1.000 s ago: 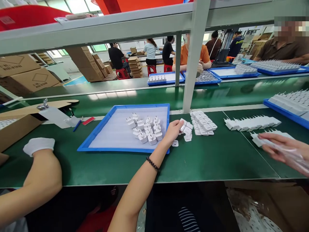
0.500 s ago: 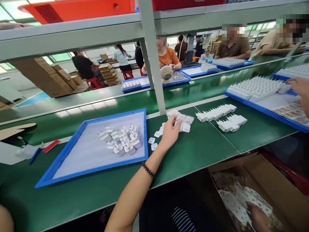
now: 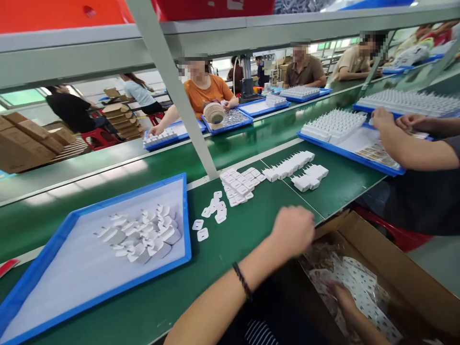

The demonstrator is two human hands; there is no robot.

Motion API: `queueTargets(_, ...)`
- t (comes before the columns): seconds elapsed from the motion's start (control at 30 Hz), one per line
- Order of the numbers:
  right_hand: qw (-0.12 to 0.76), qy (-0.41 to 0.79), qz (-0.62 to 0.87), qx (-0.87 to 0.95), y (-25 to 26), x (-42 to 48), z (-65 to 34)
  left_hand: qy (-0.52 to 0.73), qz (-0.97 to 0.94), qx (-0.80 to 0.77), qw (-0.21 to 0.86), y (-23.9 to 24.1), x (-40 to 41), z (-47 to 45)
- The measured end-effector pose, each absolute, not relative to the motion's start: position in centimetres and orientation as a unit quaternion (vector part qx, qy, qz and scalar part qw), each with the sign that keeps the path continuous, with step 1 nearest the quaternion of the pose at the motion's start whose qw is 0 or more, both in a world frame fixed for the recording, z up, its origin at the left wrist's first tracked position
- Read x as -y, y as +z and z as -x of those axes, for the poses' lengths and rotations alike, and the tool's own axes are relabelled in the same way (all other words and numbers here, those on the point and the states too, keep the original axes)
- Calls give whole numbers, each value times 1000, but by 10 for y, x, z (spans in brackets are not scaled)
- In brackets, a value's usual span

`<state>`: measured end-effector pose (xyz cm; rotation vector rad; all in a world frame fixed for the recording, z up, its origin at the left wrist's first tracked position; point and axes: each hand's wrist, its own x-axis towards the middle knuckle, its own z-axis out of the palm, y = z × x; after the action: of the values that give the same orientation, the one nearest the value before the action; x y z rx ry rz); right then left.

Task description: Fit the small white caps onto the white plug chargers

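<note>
My left hand (image 3: 293, 231), with a dark bracelet at the wrist, is curled over the table's front edge near the cardboard box (image 3: 398, 273). It is blurred, and whatever its fingers hold is hidden. Down in the box, my right hand (image 3: 343, 294) has its fingers closed at a clear plastic bag (image 3: 321, 278), beside a white sheet with dark spots (image 3: 359, 273). On the green table lies a block of small white square caps (image 3: 240, 184), with several loose caps (image 3: 215, 207) nearer me. White plug adapters (image 3: 145, 235) stand in a blue-rimmed tray (image 3: 89, 282) at the left.
More plug adapters (image 3: 291, 165) form rows right of the caps. A metal post (image 3: 179, 91) rises behind them to an overhead shelf. At the right, a co-worker's hands (image 3: 391, 122) work over another blue tray (image 3: 345, 151). Several people sit across the line.
My left hand has left the white caps, which now lie on the table, and moved right and down toward the box. My right hand has shifted within the box. The view has turned right.
</note>
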<state>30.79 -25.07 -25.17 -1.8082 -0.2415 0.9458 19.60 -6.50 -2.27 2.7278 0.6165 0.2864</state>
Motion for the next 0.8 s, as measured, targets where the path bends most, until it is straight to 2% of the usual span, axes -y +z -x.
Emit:
queueTargets(0.07,543,411,728,77,-236,241,-315,56,-966,-148,203,-44,105,-210)
queueTargets(0.17,585,418,692,65,-206,231,-330,12,-954,-183,238,-81,133,-220)
queueTargets(0.3,617,396,677,60,-175,228,-342,-29,-879,-181,440,-109,124,-223)
queueTargets(0.43,634,388,667,53,-168,223,-337,33,-875,-178,450,-108,119,-225)
queueTargets(0.6,637,411,650,50,-154,218,-323,60,-833,-259,486,-117,116,-226)
queueTargets(0.8,678,421,601,44,-125,220,-322,83,-753,-319,569,-136,105,-245)
